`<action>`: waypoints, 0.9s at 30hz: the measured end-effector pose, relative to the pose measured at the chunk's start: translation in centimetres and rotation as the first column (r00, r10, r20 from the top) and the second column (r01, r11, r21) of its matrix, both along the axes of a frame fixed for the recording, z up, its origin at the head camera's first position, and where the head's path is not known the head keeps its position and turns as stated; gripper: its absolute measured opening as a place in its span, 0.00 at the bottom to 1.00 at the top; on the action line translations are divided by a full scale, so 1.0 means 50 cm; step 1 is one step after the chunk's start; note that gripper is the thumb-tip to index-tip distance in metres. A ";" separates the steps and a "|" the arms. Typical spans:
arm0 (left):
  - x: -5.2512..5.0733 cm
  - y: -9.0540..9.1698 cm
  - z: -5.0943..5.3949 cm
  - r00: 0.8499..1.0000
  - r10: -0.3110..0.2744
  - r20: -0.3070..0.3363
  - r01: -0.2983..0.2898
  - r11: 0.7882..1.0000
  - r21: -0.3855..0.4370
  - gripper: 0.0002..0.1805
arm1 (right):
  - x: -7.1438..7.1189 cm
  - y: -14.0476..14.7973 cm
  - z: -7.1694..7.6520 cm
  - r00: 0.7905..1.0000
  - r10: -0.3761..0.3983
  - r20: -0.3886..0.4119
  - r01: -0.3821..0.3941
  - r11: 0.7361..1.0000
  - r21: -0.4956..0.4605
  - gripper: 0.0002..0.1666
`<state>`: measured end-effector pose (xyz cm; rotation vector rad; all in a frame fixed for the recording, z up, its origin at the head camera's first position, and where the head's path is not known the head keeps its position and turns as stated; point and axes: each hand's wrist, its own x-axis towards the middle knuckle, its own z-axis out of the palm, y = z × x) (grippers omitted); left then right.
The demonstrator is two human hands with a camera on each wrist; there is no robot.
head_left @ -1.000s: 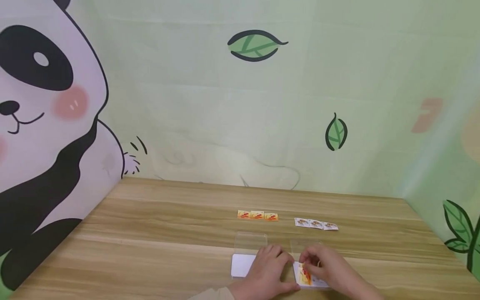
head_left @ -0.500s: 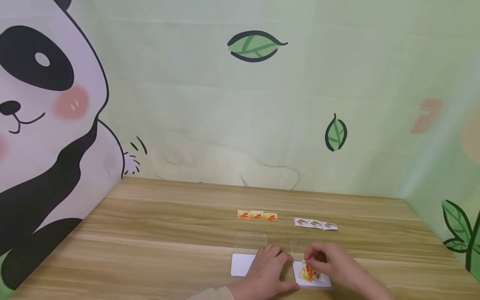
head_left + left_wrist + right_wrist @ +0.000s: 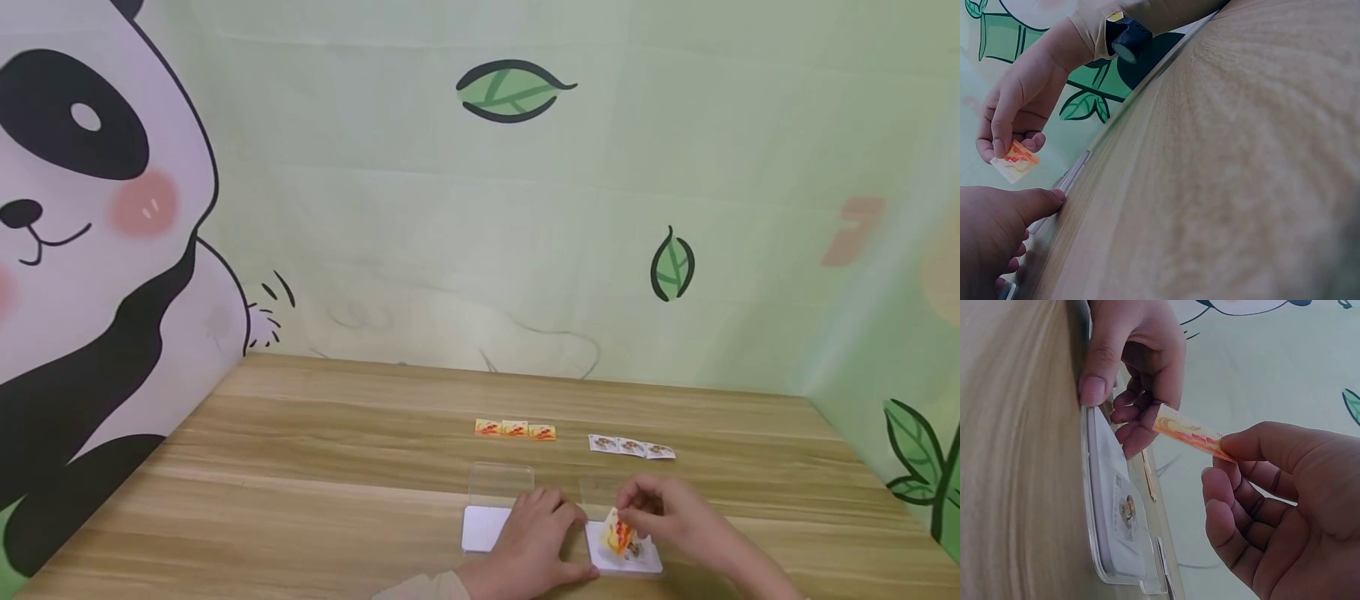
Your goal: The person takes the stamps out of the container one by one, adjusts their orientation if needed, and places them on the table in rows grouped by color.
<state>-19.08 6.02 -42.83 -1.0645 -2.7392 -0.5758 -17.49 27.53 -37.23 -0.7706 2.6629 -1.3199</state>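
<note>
Right hand (image 3: 667, 510) pinching the yellow-and-orange stamp (image 3: 1186, 435) by its edge above the clear case (image 3: 1096, 559), I'd best pinch lightly to avoid creasing it, my left hand (image 3: 534, 542) gripping the case's side for steadiness.

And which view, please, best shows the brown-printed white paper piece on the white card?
The right wrist view: the brown-printed piece looks largest. The head view shows it partly hidden; the left wrist view misses it.
</note>
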 end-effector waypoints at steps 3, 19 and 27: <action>0.001 0.000 0.001 1.000 -0.001 -0.014 0.001 1.000 0.003 0.26 | 0.000 0.003 0.003 0.999 -0.005 0.045 0.006 1.000 -0.031 0.05; 0.000 -0.005 0.004 1.000 -0.004 -0.028 0.004 1.000 0.008 0.26 | 0.001 0.014 0.010 0.997 0.019 0.072 -0.012 0.996 -0.089 0.07; -0.002 -0.002 0.000 1.000 -0.011 0.005 0.011 1.000 0.008 0.26 | -0.002 0.022 0.011 0.998 0.012 0.061 -0.007 0.996 -0.088 0.07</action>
